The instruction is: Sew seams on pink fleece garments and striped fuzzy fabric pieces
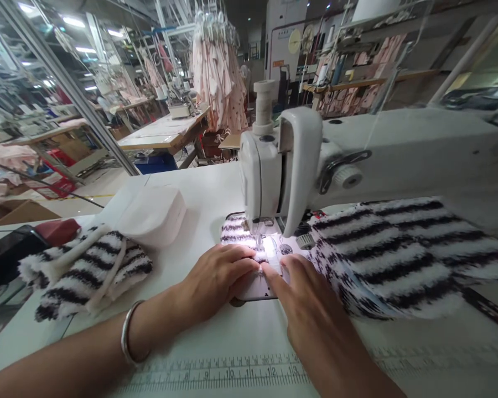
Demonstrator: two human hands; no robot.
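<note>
A small piece of black-and-white striped fluffy fabric (235, 232) lies under the presser foot of a white sewing machine (260, 177), lit by its lamp. My left hand (216, 279) is on the near part of this piece, its fingers closed together and pressed down on it just left of the needle. My right hand (309, 293) comes in from the right; its thumb meets the left fingertips at the fabric's near edge, and its fingers are bent over the needle plate (269, 290). Both hands partly hide the fabric between them.
Larger striped fabric pieces (398, 254) lie right of the needle under the machine arm. On the left are a striped bundle (95, 271) and a stack of white pieces (153, 213). A printed ruler (232, 373) runs along the front. Pink garments (218, 72) hang behind.
</note>
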